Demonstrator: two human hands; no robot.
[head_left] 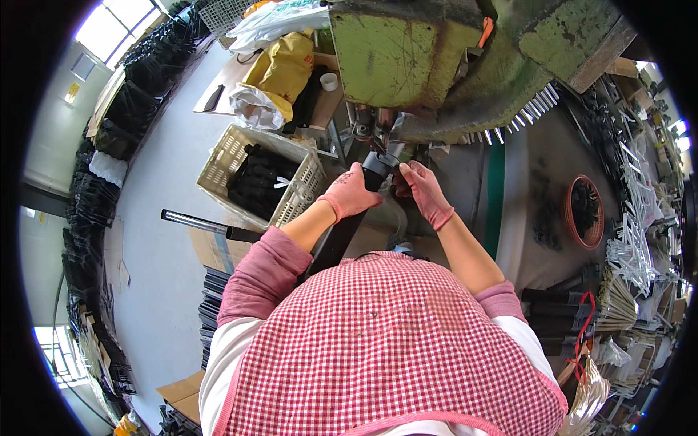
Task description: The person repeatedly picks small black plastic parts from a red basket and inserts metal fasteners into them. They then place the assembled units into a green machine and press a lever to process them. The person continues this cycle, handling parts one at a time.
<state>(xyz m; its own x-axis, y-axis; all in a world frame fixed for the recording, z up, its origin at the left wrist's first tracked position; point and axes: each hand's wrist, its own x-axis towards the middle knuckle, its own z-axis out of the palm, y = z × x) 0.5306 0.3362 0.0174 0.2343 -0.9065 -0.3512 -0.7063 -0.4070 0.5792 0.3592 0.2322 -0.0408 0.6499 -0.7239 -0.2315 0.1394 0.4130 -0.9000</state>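
Observation:
Both hands wear thin pink gloves. My left hand (pixel 350 195) is wrapped round the upper part of a thick black tube (pixel 336 243), which slants up from beside my apron. The tube's grey end (pixel 376 161) sits right under the tooling (pixel 374 127) of a green press (pixel 392 62). Close to the right side of that end, my right hand (pixel 424 190) is closed in a pinch. What lies between its fingertips is too small and dark to make out. Part of the tube is hidden behind my left hand and sleeve.
Left of the press stands a cream plastic crate (pixel 309 182) of black parts. Behind it are a yellow bag (pixel 280 69) and a white cup (pixel 329 81). A metal-ended tube (pixel 195 221) juts out at left. A red basket (pixel 569 211) and metal frames (pixel 631 254) lie right.

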